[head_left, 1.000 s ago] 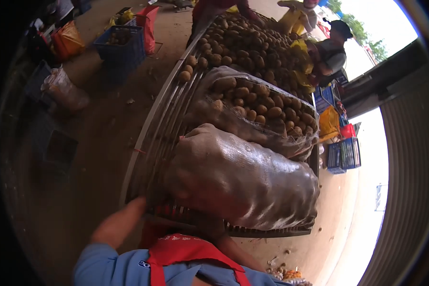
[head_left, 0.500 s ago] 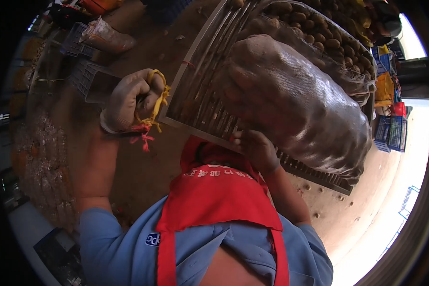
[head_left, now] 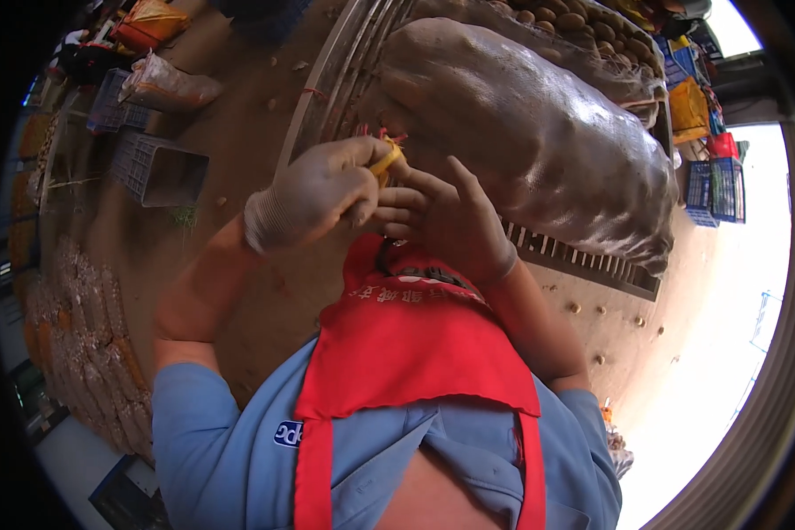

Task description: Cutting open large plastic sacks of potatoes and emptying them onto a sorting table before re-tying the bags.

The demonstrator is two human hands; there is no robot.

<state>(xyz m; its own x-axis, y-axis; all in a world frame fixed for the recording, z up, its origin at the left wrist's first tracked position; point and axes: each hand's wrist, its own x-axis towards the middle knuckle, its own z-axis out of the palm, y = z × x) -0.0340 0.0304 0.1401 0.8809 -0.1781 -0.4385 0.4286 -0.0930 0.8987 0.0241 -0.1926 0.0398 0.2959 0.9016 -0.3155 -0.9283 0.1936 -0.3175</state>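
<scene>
My left hand (head_left: 314,196), in a pale glove, is closed on a loop of yellow ties (head_left: 387,162) with red ends on its far side. My gloved right hand (head_left: 455,216) is beside it, thumb raised and fingers stretched out toward the left hand's fingertips. Its fingertips overlap the left hand, so exact contact with the ties is hard to see. Just beyond both hands lies a long, bulging mesh sack (head_left: 521,124), on its side on a slatted metal table (head_left: 327,79).
Behind the sack, loose round potatoes (head_left: 583,26) lie heaped. Blue crates (head_left: 715,190) and an orange bag (head_left: 689,108) stand at the right. At the left are an upturned crate (head_left: 163,172) and a filled pale sack (head_left: 168,84). Several potatoes (head_left: 574,307) dot the floor.
My left hand has moved right with the yellow ties, in front of my body. My right hand has left the table edge, opened its fingers and met the left.
</scene>
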